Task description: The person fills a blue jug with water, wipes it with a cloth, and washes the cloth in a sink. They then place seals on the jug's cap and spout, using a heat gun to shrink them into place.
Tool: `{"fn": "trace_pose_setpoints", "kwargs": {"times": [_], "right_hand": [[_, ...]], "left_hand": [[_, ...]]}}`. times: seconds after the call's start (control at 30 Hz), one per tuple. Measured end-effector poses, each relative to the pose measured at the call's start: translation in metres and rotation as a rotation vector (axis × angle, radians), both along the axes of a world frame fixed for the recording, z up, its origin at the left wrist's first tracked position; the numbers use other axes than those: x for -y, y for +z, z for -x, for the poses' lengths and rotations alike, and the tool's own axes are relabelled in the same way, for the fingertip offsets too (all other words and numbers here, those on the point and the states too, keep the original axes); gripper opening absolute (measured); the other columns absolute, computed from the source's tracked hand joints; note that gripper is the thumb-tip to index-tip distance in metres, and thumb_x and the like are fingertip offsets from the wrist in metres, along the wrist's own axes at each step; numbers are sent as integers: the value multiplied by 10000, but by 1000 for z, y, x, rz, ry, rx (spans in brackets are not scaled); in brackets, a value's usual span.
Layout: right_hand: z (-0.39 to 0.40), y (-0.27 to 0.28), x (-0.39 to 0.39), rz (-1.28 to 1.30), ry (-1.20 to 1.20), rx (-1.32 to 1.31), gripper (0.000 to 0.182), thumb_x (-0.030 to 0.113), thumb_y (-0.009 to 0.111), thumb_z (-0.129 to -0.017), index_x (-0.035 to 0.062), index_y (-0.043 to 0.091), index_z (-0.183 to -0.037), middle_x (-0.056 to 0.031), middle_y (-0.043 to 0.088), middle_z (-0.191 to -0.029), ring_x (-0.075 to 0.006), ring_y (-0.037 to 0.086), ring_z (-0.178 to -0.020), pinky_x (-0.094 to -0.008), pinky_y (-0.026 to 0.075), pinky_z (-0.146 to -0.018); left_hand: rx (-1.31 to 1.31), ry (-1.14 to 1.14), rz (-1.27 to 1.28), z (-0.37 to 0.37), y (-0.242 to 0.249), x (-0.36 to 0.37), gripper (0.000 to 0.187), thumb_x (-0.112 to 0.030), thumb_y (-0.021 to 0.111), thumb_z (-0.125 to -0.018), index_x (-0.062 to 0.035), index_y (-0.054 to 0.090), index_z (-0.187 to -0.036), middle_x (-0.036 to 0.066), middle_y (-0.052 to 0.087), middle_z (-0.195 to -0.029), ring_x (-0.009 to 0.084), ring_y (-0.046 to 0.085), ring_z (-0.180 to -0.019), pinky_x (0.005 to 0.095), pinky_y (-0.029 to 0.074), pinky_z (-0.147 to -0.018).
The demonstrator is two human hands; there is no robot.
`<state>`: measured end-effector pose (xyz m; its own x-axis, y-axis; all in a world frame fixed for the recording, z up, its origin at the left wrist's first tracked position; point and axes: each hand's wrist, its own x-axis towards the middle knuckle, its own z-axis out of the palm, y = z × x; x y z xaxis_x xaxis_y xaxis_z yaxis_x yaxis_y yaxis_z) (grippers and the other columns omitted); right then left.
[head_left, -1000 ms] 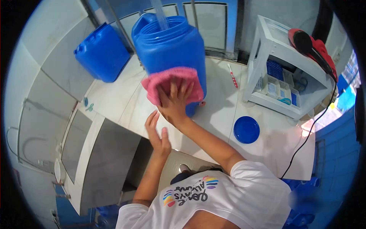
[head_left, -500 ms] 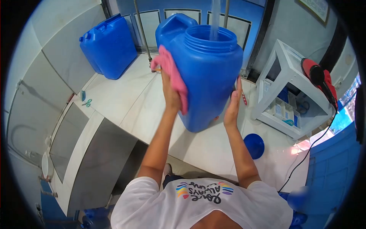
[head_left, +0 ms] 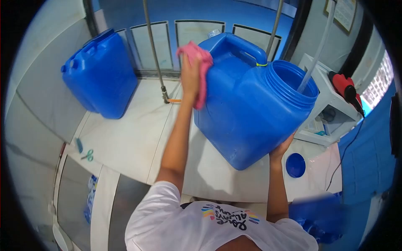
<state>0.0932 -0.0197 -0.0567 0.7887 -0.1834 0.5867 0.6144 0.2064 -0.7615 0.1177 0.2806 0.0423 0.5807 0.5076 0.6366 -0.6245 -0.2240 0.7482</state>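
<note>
A big blue plastic jerrycan (head_left: 238,117) stands on the white tiled counter, its wide, uncapped mouth (head_left: 293,79) facing right. A clear streak (head_left: 320,42), water or a tube, runs down into that mouth. My left hand (head_left: 190,79) is closed on a pink cloth (head_left: 201,62) and presses it against the jerrycan's left side. Low on the right side, my right hand (head_left: 282,148) grips the jerrycan; its fingers are partly hidden behind the wall. A round blue lid (head_left: 295,165) lies on the counter near my right forearm.
Another blue jerrycan (head_left: 100,75) stands at the left wall. Green-handled scissors (head_left: 87,155) lie at the counter's left edge. Two metal pipes rise behind. To the right, a white rack (head_left: 322,121) bears a red and black hair dryer (head_left: 345,88) with a dangling cord.
The jerrycan has turned, so its mouth now sits to the right and its handle shows. My right hand has moved lower on it. The cloth stays on the left side, and the view has shifted.
</note>
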Motion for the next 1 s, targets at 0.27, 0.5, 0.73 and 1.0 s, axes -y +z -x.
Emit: {"fn": "trace_pose_setpoints", "kwargs": {"times": [0.27, 0.5, 0.73, 1.0], "right_hand": [[-35, -86, 39, -124, -103, -40, 442, 320, 331, -971, 7, 399, -1275, -110, 474, -1242, -189, 466, -1115, -329, 391, -946], [-46, -127, 90, 143, -205, -97, 439, 319, 312, -979, -13, 406, -1250, -159, 524, -1200, -259, 527, -1067, -370, 465, -891], [-62, -169, 139, -421, 255, -195, 460, 331, 326, -973, 25, 348, -1316, -131, 453, -1291, -251, 443, -1164, -365, 386, -969], [-32, -130, 105, -348, 268, -256, 493, 352, 310, -978, 40, 299, -1360, -133, 398, -1365, -255, 387, -1238, -375, 334, -1026]], "left_hand": [[-595, -1055, 397, -92, -36, -68, 542, -529, 445, -892, -55, 552, -1132, 110, 604, -1023, 220, 601, -862, 349, 508, -775], [-706, -872, 273, -44, -169, -65, 621, -540, 341, -923, -40, 423, -1282, 129, 510, -1209, 226, 525, -1055, 339, 442, -900], [-406, -765, 245, -62, -77, -72, 689, -558, 220, -941, -48, 262, -1402, 138, 369, -1371, 214, 382, -1247, 329, 323, -1031], [-574, -966, 409, -111, -93, -50, 695, -559, 253, -936, -26, 273, -1382, 147, 409, -1314, 235, 414, -1206, 350, 323, -1028]]}}
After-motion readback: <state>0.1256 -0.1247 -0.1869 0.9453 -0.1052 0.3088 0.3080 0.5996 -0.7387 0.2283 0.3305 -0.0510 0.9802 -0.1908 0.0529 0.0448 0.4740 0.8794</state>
